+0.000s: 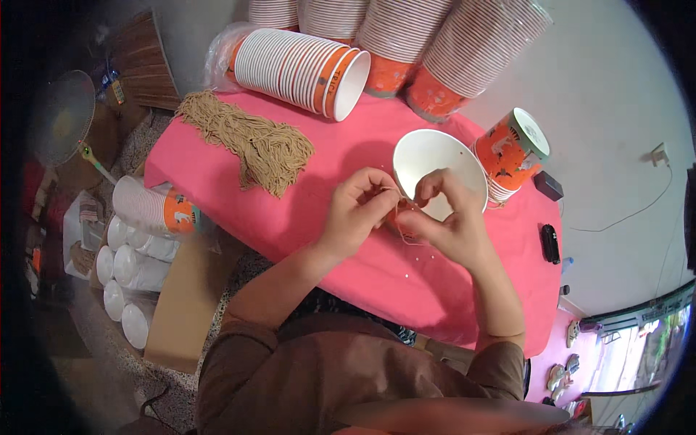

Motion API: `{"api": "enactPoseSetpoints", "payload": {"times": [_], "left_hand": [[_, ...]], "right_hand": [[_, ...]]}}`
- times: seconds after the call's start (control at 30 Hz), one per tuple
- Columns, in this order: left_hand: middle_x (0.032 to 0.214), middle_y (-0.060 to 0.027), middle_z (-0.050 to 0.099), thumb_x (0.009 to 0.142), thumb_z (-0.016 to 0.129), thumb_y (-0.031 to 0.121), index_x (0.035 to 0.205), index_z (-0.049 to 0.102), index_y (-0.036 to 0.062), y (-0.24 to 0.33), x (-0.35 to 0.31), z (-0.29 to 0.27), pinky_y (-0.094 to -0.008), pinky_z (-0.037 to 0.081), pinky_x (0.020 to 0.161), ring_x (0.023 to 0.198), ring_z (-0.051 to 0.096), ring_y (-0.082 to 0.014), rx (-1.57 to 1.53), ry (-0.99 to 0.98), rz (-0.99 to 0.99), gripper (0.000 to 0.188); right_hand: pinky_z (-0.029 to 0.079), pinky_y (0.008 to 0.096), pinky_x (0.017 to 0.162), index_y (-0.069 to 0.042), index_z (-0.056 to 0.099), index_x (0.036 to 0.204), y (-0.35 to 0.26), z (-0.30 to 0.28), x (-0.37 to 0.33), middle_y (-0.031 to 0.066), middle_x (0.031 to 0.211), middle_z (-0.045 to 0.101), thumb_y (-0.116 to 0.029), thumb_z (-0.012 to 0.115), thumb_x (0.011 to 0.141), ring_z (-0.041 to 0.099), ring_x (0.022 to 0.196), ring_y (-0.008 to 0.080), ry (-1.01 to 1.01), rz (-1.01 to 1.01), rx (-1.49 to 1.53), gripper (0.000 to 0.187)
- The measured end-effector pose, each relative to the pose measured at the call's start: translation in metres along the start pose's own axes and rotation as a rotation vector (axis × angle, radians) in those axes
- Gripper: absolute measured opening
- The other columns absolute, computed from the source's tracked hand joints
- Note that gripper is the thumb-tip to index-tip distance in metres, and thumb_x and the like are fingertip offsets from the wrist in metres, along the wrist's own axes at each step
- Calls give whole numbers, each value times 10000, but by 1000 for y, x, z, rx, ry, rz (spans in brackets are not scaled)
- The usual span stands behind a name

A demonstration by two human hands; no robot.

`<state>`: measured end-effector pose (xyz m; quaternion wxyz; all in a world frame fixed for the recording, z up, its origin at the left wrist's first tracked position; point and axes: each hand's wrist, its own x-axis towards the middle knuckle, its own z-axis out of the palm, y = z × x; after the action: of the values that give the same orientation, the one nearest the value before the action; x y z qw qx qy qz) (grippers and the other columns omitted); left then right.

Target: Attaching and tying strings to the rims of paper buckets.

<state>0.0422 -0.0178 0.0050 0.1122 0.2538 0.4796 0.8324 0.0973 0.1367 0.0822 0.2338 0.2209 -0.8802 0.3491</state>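
Observation:
A paper bucket (pixel 428 154), white inside with orange showing low on its outside, stands in front of me, its mouth facing up. At its near rim my left hand (pixel 360 209) pinches a thin tan string (pixel 413 242) between thumb and forefinger. My right hand (pixel 458 226) is just beside it, thumb and forefinger curled in and closed on the string too. Part of the string hangs in a loop below the fingers. The fingers cover some of the rim and much of the string. A bundle of tan strings (pixel 250 141) lies to the left.
A wrapped bucket stack (pixel 290 69) lies at the back; tall stacks (pixel 449 72) stand behind it. Right of the bucket is an upside-down orange bucket stack (pixel 513 148), near a black box (pixel 549 185) and a black object (pixel 550 243). Left below, a cardboard box (pixel 190 308) holds white containers.

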Motion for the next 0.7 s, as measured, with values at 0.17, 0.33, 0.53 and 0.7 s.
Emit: {"api": "enactPoseSetpoints", "payload": {"times": [0.17, 0.33, 0.53, 0.7], "left_hand": [[750, 35, 510, 893, 551, 61, 937, 549, 61, 4, 0, 0, -203, 340, 515, 580, 400, -33, -115, -60, -115, 44], [716, 51, 457, 897, 550, 148, 918, 546, 87, 4, 3, -5, -205, 307, 517, 546, 350, -36, -543, -221, -387, 64], [708, 54, 453, 899, 553, 174, 960, 583, 89, 1, 5, -5, -204, 307, 522, 537, 341, -33, -652, -304, -471, 108], [709, 54, 476, 912, 566, 177, 962, 592, 78, 0, 3, -5, -200, 316, 515, 537, 359, -27, -646, -279, -436, 114]], "right_hand": [[460, 316, 638, -26, 521, 869, 12, 10, -5, 94, 758, 561, -29, 699, 767, 584, 688, 223, 31, -127, -135, 206], [450, 263, 669, 0, 548, 904, 14, 3, -7, 80, 811, 581, 45, 570, 828, 571, 753, 144, 12, 116, 419, 91], [454, 237, 715, 12, 588, 865, 14, -5, -1, 73, 921, 584, 100, 511, 831, 573, 808, 128, -45, -90, 182, 122], [458, 237, 645, -1, 636, 892, 5, -11, -6, 63, 839, 610, 84, 598, 796, 579, 735, 131, -30, 20, 198, 134]]}}
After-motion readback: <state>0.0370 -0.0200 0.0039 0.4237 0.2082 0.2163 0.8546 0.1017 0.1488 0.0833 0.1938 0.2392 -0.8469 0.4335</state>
